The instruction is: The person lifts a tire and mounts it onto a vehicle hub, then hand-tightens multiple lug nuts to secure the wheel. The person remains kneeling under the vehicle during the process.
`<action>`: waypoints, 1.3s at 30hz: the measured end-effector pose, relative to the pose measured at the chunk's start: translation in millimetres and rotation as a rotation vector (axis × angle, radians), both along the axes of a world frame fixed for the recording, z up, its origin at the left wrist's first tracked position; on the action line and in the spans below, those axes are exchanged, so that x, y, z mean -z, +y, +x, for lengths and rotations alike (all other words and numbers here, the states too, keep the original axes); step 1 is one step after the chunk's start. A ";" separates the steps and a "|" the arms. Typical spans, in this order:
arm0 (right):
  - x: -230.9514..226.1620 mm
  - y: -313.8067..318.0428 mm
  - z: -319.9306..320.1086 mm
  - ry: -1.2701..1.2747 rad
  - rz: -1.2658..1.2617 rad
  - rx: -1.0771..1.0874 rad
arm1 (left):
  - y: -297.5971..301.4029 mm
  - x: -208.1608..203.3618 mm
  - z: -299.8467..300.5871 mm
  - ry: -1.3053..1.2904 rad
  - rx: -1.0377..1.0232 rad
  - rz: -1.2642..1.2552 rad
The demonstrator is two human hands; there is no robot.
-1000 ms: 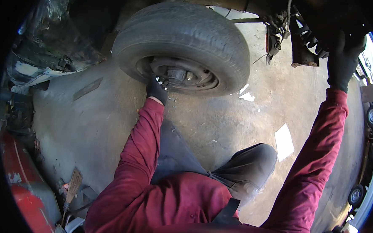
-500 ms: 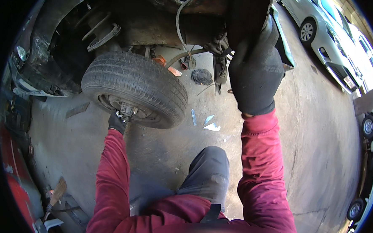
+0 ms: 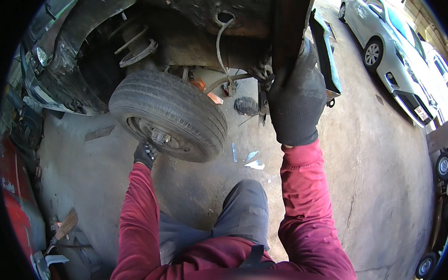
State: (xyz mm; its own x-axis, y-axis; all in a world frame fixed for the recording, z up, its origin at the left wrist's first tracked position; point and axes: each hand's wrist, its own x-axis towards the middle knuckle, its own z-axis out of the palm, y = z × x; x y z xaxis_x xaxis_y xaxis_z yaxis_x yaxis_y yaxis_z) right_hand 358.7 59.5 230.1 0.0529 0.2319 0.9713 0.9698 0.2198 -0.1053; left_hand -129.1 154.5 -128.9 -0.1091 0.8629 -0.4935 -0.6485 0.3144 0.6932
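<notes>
A black tyre on its wheel (image 3: 169, 112) sits tilted under the raised car body, with its hub facing me. My left hand (image 3: 144, 154), in a black glove, is closed at the wheel's lower left rim. Small shiny metal pieces that look like wheel nuts show in its fingers. Above and to the right, my gloved right hand (image 3: 298, 103) is closed round a dark metal body rail (image 3: 289, 32); its fingertips are partly hidden. A coil spring (image 3: 139, 53) hangs behind the tyre.
Pale broken shards (image 3: 253, 164) and a dark rag-like clump (image 3: 246, 106) lie on the concrete. A thin loose cable (image 3: 219, 46) dangles from the body. At lower left are a brush (image 3: 66, 224) and a red panel (image 3: 20, 205). A silver car (image 3: 390, 52) stands at far right.
My left hand has drawn back slightly from the hub toward the rim's lower edge. The view has shifted a little; my right hand keeps its hold on the body rail.
</notes>
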 end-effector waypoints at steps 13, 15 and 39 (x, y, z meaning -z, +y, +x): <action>-72.2 -32.9 -27.2 -0.062 0.411 0.065 | 16.1 -16.5 4.2 -0.059 0.144 0.086; -115.4 -31.6 -23.4 -0.138 0.428 0.081 | 21.9 -9.3 0.4 0.014 0.117 0.033; -162.1 6.2 -43.9 0.082 0.245 -0.224 | 40.9 7.5 -2.0 0.072 0.105 -0.090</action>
